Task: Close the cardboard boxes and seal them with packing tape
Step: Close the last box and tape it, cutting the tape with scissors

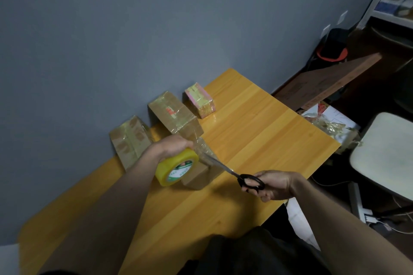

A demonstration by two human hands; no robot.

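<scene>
Both forearms reached up from the bottom of the frame over the table [257,118]. Right hand [274,185] had its fingers through the scissors [237,174] handles, blades pointing up-left at the stretched tape strip [204,152]. Left hand [172,145] gripped the yellow tape roll [176,167], fingers curled over it, just beside the cardboard box [196,176] at frame centre. Blades lay across the strip; open table lay right.
</scene>
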